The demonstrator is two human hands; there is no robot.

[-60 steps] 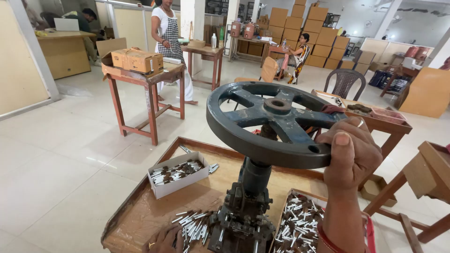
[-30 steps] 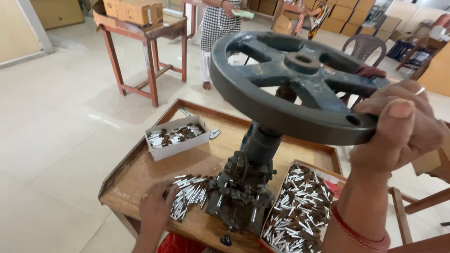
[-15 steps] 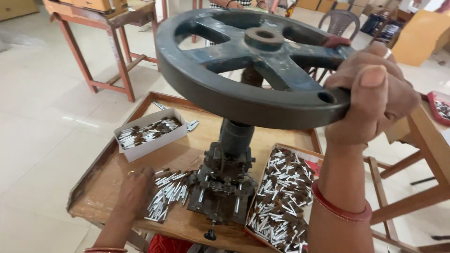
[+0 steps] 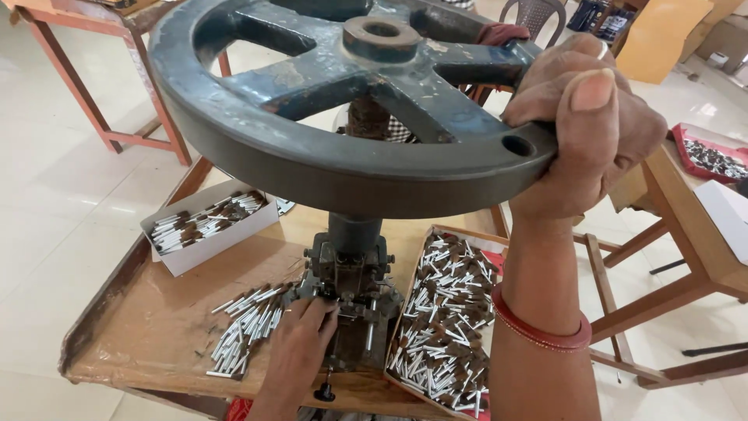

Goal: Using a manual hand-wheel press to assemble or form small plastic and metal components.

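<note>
A large dark iron handwheel tops a small screw press standing on a wooden tray table. My right hand grips the wheel's rim at its right side. My left hand reaches down to the press base, fingertips touching the die area; whether it pinches a piece is hidden. A loose pile of small silver tubes lies just left of that hand. A shallow box of silver and brown pieces sits to the right of the press.
A white cardboard box with more pieces sits at the tray's back left. A wooden table with a red tray of parts stands to the right. Red-legged wooden tables and a plastic chair stand behind on the tiled floor.
The view has tilted down and moved closer to the wheel. My left hand has shifted from the tube pile to the press base. My right hand stays on the rim.
</note>
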